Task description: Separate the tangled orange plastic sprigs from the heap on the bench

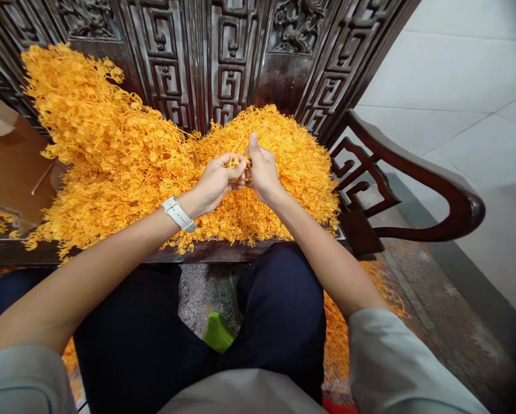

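A large heap of thin, curly, branching orange pieces [128,149], plastic-looking, covers the seat of a dark carved wooden bench. Over its right part my two hands meet, fingertips close together. My left hand [222,179], with a pale watch strap [179,214] on the wrist, is closed in a pinch on a small orange stringy piece [233,163]. Thumb raised and fingers curled, my right hand [263,172] closes at the same spot. Bits of orange show between the hands, but what the right fingertips grip is mostly hidden.
Behind the heap rises the carved bench back [232,63]; a curved armrest [430,190] juts out at right. At left stands a cardboard box [16,161]. More orange strands [337,339] lie on the floor, and something green [218,332] shows between my knees.
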`<action>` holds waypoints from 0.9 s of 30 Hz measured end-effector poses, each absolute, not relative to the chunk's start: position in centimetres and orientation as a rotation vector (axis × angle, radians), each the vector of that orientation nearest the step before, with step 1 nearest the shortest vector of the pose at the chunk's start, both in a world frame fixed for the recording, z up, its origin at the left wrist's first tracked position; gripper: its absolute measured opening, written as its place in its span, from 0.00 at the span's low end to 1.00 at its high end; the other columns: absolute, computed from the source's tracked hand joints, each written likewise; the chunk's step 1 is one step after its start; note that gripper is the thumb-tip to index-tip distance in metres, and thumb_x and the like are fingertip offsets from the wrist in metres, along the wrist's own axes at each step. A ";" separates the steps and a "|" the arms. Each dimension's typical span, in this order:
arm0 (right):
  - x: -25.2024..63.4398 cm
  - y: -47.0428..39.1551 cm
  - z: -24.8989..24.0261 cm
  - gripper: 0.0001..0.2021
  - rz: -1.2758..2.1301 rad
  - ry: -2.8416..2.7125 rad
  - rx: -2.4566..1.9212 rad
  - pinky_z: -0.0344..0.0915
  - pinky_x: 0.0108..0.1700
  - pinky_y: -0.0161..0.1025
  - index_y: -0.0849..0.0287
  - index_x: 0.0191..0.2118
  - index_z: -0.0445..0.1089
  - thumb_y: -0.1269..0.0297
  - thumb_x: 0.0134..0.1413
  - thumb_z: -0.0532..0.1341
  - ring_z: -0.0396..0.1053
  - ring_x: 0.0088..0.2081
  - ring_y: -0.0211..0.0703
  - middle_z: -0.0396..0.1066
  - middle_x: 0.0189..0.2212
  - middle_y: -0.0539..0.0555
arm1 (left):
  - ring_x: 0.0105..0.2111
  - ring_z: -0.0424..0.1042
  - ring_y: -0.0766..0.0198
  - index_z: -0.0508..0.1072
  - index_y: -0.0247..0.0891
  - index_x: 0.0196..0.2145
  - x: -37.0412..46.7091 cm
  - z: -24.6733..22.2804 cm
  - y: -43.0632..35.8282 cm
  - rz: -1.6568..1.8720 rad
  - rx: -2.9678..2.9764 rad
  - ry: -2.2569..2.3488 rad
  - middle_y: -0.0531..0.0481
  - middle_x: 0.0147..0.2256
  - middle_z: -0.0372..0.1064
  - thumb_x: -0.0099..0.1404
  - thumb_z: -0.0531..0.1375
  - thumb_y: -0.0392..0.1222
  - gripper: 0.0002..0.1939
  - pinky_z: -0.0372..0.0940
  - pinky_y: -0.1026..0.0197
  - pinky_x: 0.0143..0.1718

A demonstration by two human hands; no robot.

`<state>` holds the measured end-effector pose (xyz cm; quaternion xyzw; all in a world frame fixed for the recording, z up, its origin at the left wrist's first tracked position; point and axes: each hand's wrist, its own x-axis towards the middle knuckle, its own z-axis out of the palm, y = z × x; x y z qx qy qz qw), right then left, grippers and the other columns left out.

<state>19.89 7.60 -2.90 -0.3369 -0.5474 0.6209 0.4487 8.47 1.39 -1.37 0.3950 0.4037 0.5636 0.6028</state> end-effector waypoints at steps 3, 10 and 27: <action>20.0 7.5 -2.8 0.33 1.504 -1.363 -0.836 0.48 0.18 0.35 0.52 0.29 0.58 0.23 0.59 0.58 0.58 0.18 0.36 0.56 0.16 0.45 | 0.24 0.65 0.70 0.68 0.38 0.29 8.5 -1.0 1.3 1.247 0.912 0.899 0.54 0.24 0.66 0.73 0.66 0.38 0.15 0.62 0.65 0.30; 19.8 6.5 -1.7 0.32 1.530 -1.382 -0.827 0.52 0.19 0.34 0.53 0.28 0.60 0.26 0.62 0.58 0.59 0.18 0.34 0.59 0.16 0.46 | 0.23 0.63 0.71 0.66 0.37 0.25 8.5 -0.7 1.4 1.250 0.840 0.850 0.54 0.22 0.63 0.76 0.57 0.32 0.19 0.62 0.66 0.30; 20.1 6.9 -1.8 0.35 1.704 -1.140 -0.692 0.43 0.16 0.35 0.52 0.25 0.57 0.22 0.57 0.60 0.54 0.14 0.33 0.48 0.13 0.42 | 0.25 0.67 0.71 0.67 0.37 0.28 8.3 -0.1 -0.2 1.346 0.729 0.617 0.54 0.26 0.64 0.76 0.57 0.29 0.16 0.67 0.66 0.33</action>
